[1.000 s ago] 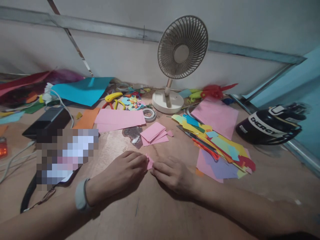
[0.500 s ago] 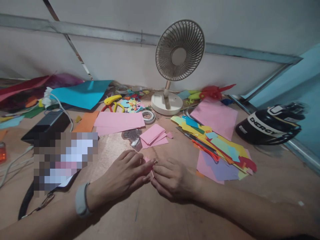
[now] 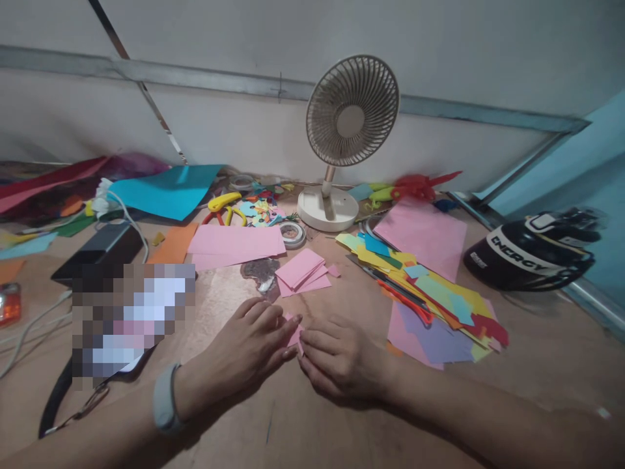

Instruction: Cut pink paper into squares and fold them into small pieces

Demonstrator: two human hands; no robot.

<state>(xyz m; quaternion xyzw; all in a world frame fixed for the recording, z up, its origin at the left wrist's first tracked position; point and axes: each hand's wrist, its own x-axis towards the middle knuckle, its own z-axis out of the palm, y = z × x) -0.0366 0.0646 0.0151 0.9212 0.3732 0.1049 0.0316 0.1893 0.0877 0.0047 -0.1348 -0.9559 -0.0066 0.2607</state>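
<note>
A small piece of pink paper [image 3: 295,335] lies between my two hands, low over the table, mostly hidden by fingers. My left hand [image 3: 254,342], with a grey band on its wrist, closes on the paper's left side with thumb and fingers. My right hand [image 3: 342,361] pinches its right edge, fingers curled together. Just beyond the hands lie folded pink paper pieces [image 3: 300,268], with a small pink scrap [image 3: 334,270] beside them.
Behind stands a small fan [image 3: 328,212]. To the right are coloured paper strips [image 3: 439,293], orange-handled scissors [image 3: 420,314] and a black bottle [image 3: 530,260]. At left lie a blurred-out phone [image 3: 141,326], a black box [image 3: 100,251] and cables. Tape rolls [image 3: 293,236] and yellow-handled pliers [image 3: 225,202] sit farther back.
The view has tilted slightly, so everything sits a little lower. My fingertips have drawn a little apart, and more of the pink paper shows between them.
</note>
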